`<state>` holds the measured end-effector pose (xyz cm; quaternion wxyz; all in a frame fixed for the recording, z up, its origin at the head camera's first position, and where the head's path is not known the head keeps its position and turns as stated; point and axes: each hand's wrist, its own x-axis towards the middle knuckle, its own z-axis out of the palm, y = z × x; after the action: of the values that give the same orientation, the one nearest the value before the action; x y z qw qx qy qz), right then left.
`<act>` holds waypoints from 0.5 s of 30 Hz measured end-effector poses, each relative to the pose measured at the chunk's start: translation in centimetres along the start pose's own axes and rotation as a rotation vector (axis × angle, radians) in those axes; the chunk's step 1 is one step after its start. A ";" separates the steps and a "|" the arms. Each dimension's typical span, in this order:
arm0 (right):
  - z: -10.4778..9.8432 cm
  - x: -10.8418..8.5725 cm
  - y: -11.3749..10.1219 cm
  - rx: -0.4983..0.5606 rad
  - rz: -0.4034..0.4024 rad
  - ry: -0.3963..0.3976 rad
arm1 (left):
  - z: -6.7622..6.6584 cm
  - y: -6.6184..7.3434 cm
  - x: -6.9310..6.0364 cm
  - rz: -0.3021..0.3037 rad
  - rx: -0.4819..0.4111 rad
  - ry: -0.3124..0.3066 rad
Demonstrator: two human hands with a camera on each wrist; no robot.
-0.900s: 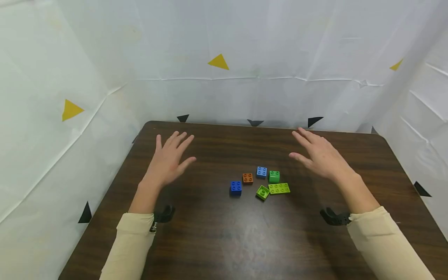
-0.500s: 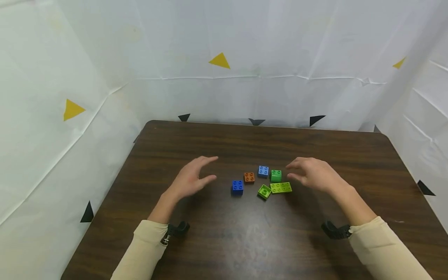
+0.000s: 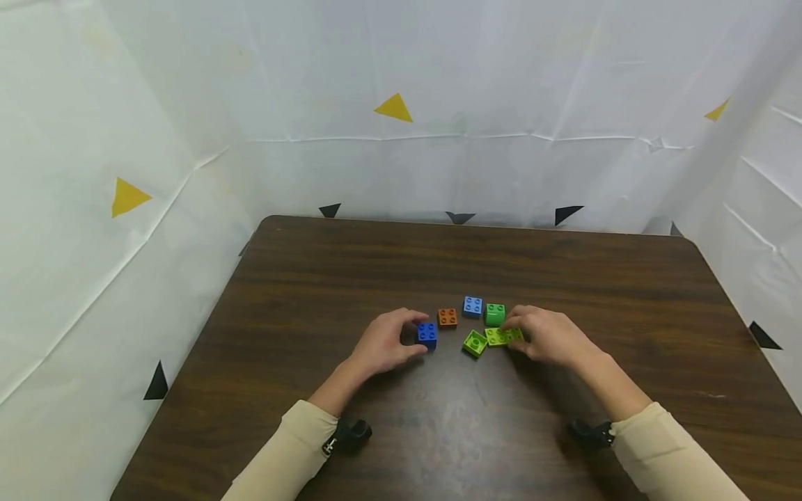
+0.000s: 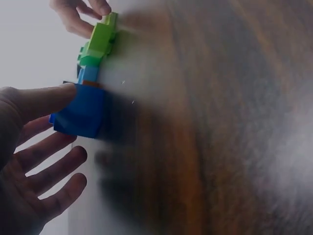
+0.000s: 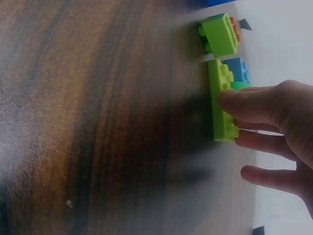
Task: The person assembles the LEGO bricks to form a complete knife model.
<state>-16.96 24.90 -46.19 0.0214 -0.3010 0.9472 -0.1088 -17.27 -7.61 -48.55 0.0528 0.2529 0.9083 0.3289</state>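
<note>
In the head view my left hand (image 3: 390,341) is at the dark blue toy building brick (image 3: 427,335), thumb in front and index finger behind. The left wrist view shows the thumb against this brick (image 4: 80,111), while the other fingers are spread below. My right hand (image 3: 551,335) holds the long lime green brick (image 3: 495,337) at its right part. From the right wrist, the thumb covers some of the long brick (image 5: 218,105), and fingers pass behind it. Both bricks appear to rest on the table.
Between the hands lie a small lime brick (image 3: 475,343) with its hollow side up, an orange-brown brick (image 3: 447,318), a light blue brick (image 3: 473,306) and a green brick (image 3: 495,314). White sheeting (image 3: 313,90) surrounds the dark wooden table (image 3: 351,257).
Both hands were raised and apart from the bricks. They have come down and inward, the left to the dark blue brick and the right to the long lime green one.
</note>
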 end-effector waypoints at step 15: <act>0.5 0.1 0.0 0.012 0.031 0.007 | 1.3 0.0 0.5 0.029 -0.036 0.036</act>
<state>-16.99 24.69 -46.68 0.0213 -0.2857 0.9511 -0.1152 -17.31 -6.60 -49.55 0.0360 0.2591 0.8993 0.3504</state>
